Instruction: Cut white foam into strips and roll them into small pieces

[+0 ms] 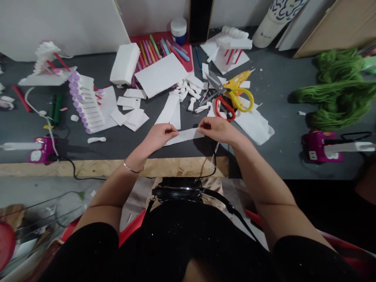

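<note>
Between my two hands a white strip [189, 135], paper or thin fabric, is stretched roughly level, low over the table's front part. My left hand [160, 137] pinches its left end between thumb and fingers. The strip's right end is pinched the same way by my right hand [216, 128]. Just beyond lie more white strips [172, 109] and a pile of small twisted white pieces [186, 90]. Scissors with red and yellow handles [225, 96] rest close behind my right hand. White folded pads [133, 117] lie to the left.
Left stand a white stepped model with purple ends [86, 103] and a purple glue-gun base [44, 150]. Colored markers [152, 51], a white-lidded jar [178, 29] and a small white model with red posts [233, 49] are at the back. Green yarn [337, 94] and another purple base [321, 147] lie right.
</note>
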A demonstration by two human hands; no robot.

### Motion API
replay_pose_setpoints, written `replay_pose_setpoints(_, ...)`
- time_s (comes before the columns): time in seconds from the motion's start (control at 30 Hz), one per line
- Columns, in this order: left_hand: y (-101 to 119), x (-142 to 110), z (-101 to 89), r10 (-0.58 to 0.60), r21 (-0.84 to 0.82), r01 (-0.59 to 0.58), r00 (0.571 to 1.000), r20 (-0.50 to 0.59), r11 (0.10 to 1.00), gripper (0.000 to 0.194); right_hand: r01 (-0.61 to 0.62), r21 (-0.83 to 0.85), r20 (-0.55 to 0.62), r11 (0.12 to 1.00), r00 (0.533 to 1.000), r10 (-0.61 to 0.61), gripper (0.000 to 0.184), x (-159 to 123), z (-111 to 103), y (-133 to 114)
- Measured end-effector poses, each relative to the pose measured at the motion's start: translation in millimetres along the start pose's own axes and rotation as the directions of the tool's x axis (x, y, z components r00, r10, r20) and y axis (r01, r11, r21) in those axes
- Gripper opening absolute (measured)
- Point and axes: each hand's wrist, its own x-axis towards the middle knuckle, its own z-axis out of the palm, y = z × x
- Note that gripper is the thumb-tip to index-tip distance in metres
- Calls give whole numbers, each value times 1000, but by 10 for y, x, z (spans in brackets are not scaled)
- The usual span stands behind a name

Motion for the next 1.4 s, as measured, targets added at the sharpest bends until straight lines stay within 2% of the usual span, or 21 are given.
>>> replay_pose_setpoints(0.13,-2,37,55,72,232,-76,997,26,970,12,22,-221,7,975,1000,-21,10,-61,78,-36)
replay_pose_setpoints(0.23,-37,52,113,129,319,-125,992,9,939,11,98,-327,-9,940,994,-107,9,-54,145,-17)
replay_pose_setpoints(0.3,-71,55,135,234,372,-212,972,-15,904,12,180,-368,-9,912,980,-197,7,-43,171,10)
replay_pose_setpoints(0.37,-104,48,133,384,453,-325,923,-42,830,16,278,-410,-35,869,947,-319,9,-45,177,36)
replay_pose_setpoints(0.43,-130,16,110,537,573,-400,839,-85,715,21,353,-483,-104,802,886,-453,19,-76,169,57)
replay_pose_setpoints(0.5,-151,-48,84,657,689,-421,746,-106,589,25,403,-569,-147,717,808,-570,27,-138,161,79)
replay_pose_setpoints(0.57,-181,-136,79,733,761,-437,676,-75,480,25,456,-629,-116,630,746,-656,29,-215,169,111)
replay_pose_setpoints(0.67,-262,-265,131,786,800,-487,617,32,350,26,513,-673,-19,533,709,-705,29,-309,221,179)
replay_pose_setpoints(0.7,-299,-296,160,782,807,-490,620,57,329,26,520,-684,5,511,704,-710,28,-328,244,204)
replay_pose_setpoints(0.77,-375,-335,220,752,804,-476,656,55,357,26,523,-703,31,481,699,-715,29,-345,286,249)
replay_pose_setpoints(0.87,-463,-355,280,685,730,-456,728,-22,508,26,505,-712,17,487,706,-708,33,-341,324,302)
replay_pose_setpoints(1.0,-491,-381,291,534,553,-389,837,-123,737,27,461,-640,-37,615,781,-624,29,-328,344,360)
replay_pose_setpoints(1.1,-468,-411,278,405,458,-288,896,-180,841,26,423,-550,-60,720,840,-540,25,-325,348,383)
replay_pose_setpoints(1.23,-443,-420,261,285,400,-179,932,-224,899,22,349,-521,-72,779,892,-447,25,-334,338,357)
replay_pose_setpoints(1.4,-439,-403,242,240,388,-128,936,-258,913,24,262,-525,-102,810,925,-365,22,-342,327,310)
